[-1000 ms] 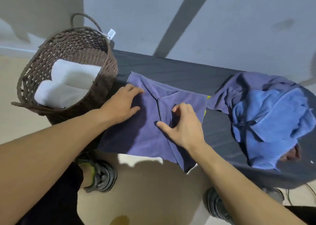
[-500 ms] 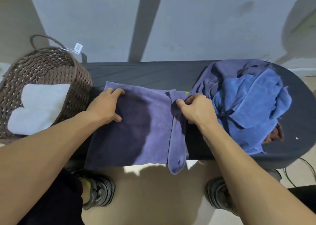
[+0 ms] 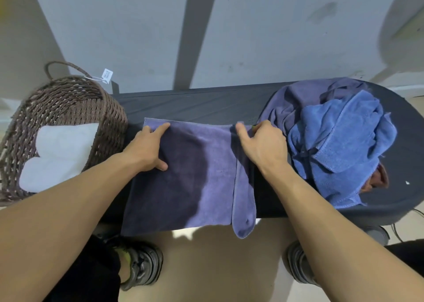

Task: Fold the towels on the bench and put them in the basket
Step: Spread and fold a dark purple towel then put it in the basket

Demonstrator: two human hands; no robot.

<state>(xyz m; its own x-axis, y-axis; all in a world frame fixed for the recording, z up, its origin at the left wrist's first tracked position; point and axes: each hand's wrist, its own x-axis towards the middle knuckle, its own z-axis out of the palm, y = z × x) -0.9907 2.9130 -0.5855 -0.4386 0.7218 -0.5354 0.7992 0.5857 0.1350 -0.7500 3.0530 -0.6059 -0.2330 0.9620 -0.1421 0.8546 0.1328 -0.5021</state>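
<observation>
A purple towel (image 3: 195, 182) lies spread on the dark bench (image 3: 206, 104), its near edge hanging over the front. Its right side is folded into a narrow strip (image 3: 244, 200). My left hand (image 3: 146, 150) presses flat on the towel's far left part, fingers straight toward the corner. At the far right corner my right hand (image 3: 261, 145) grips the towel's edge, index finger stretched along it and the other fingers curled. The brown woven basket (image 3: 107, 118) stands at the bench's left end with a folded white towel (image 3: 59, 150) inside.
A heap of unfolded towels sits on the bench's right end: a dark purple one (image 3: 296, 102), a blue one (image 3: 339, 145) and a brown one (image 3: 378, 177) peeking out beneath. A grey wall runs close behind the bench. My shoes (image 3: 142, 267) stand on the floor below.
My right hand has drawn the towel's folded flap rightward, so the towel now lies wider and flatter. My left hand stayed on the far left corner.
</observation>
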